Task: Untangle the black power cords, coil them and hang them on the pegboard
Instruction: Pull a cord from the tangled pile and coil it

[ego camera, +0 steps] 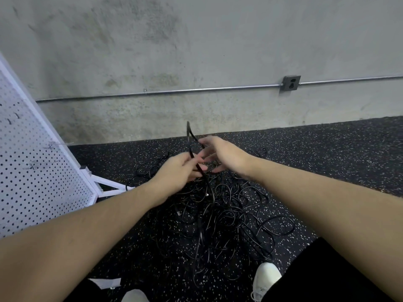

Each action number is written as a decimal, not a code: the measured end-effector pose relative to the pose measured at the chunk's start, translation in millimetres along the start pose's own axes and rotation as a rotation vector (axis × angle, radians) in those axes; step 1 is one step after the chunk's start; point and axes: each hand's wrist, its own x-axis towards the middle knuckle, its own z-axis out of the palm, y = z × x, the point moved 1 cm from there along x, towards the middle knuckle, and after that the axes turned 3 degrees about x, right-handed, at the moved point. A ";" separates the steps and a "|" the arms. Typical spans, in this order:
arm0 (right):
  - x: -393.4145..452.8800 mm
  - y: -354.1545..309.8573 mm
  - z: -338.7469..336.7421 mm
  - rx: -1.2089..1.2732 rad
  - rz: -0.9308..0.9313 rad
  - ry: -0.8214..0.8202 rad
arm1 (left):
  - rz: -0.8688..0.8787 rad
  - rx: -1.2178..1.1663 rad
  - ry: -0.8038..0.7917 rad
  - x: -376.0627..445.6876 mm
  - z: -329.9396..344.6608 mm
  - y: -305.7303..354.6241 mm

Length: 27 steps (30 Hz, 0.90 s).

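Nearest me, by my white shoes (267, 277), the tangled heap of thin black power cords (226, 216) sprawls over the speckled black rubber floor (327, 153). Above it my left hand (174, 171) has its fingers curled round one black cord strand (191, 138), which rises steeply from the heap, its long axis nearly upright, and bends over in a loop above my knuckles. My right hand (216, 152) is just beside it, fingers spread and blurred, touching the loop; I cannot tell whether it grips. I judge it should draw the strand rightward. The white perforated metal pegboard (32, 171) stands farther off at my left, against the grey concrete wall (196, 51).
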 end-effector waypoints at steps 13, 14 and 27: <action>-18.4 8.0 -0.2 -0.146 0.144 -0.423 | -0.040 -0.816 0.279 3.6 -31.8 18.1; -17.1 5.5 3.5 -0.123 0.114 -0.381 | -0.053 -0.793 0.261 3.5 -32.3 16.3; -6.8 -14.5 1.1 0.231 -0.031 -0.001 | -0.085 0.263 -0.190 -11.2 1.5 -10.2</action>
